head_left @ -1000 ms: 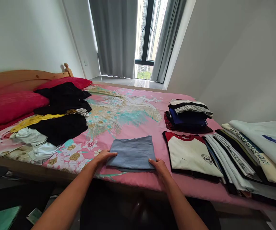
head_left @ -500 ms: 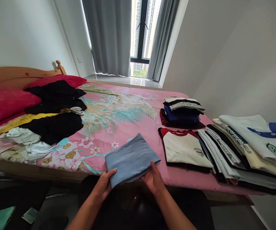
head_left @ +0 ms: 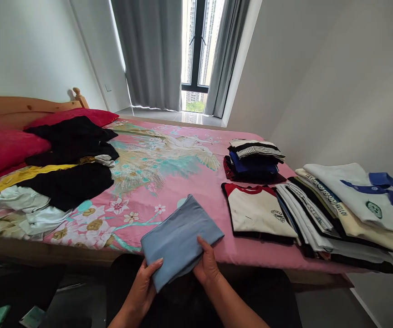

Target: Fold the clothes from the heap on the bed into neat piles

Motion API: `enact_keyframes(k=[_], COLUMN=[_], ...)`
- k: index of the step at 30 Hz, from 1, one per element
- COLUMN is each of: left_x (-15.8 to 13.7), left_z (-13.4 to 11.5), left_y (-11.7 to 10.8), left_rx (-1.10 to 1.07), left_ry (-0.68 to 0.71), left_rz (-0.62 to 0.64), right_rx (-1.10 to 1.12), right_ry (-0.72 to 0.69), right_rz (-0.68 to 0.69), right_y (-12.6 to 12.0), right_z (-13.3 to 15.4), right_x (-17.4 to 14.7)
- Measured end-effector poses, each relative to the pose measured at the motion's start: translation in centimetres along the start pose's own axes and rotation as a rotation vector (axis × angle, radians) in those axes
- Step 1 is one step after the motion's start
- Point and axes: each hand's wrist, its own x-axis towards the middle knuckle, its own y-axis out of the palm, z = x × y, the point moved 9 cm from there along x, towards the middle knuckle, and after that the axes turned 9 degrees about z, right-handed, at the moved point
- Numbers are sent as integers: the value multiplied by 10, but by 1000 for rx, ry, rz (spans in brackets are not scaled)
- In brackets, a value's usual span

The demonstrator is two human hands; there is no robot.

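A folded blue-grey garment [head_left: 181, 241], its exact kind hidden by the folding, is held between my two hands at the bed's near edge. My left hand [head_left: 145, 278] grips its lower left corner, thumb on top and fingers underneath. On the right side, my right hand [head_left: 206, 264] pinches it the same way, thumb pressed on the upper face. To the right of the garment lies a folded white shirt with red shoulders [head_left: 255, 209].
Folded clothes form a pile [head_left: 254, 159] at the back right and a wide stack [head_left: 339, 214] farther right. Unfolded black clothes [head_left: 73, 182] and white ones [head_left: 28, 205] lie at left near red pillows [head_left: 8, 148]. Floral bedding [head_left: 162, 159] spans the middle.
Both hands and the blue-grey garment have shifted slightly left and down. My right thumb has slid inward from the garment's right corner. The view has turned a little.
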Motion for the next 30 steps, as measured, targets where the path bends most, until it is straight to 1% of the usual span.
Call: enact_keyframes(k=[3, 5, 6, 9, 11, 12, 14, 16, 17, 18, 19, 21, 23, 26, 28, 30], left_x=[-4, -7, -8, -2, 14, 27, 60, 95, 110, 123, 135, 154, 168, 180, 184, 188], left_z=[1, 4, 6, 11, 6, 1, -17, -44, -57, -67, -74, -74, -65, -51, -47, -47], left_y=[3, 6, 10, 29, 46, 55, 76, 104, 118, 130, 138, 146, 144, 135, 129, 126], left_rx=[-2, -10, -23, -47, 18, 99, 367, 750, 960, 1165, 1352, 1646, 1822, 1937, 1967, 1990], left_ry=[-4, -31, -46, -75, -52, -30, 66, 242, 341, 416, 464, 486, 497, 530, 543, 552], left_rz=[-30, -8, 30, 232, 355, 388, 403, 365, 308, 223, 131, -18, -85, -120, -141, -179], right_rx=[-38, -50, -57, -94, -114, -120, -126, -130, -134, -140, -149, -178, -205, -216, -210, -199], right_ry=[91, 85, 68, 5, -81, -136, -250, -358, -411, -463, -508, -566, -598, -665, -708, -718], right_rz=[-20, 11, 28, 49, 26, 5, -48, -91, -103, -108, -107, -90, -65, -15, 23, 75], right_y=[6, 18, 26, 51, 65, 70, 77, 81, 82, 83, 84, 86, 87, 94, 105, 124], right_z=[0, 13, 24, 67, 106, 127, 169, 207, 224, 240, 254, 277, 297, 329, 355, 384], right_x=[0, -3, -7, -25, -43, -53, -71, -86, -91, -95, -97, -97, -89, -64, -38, -6])
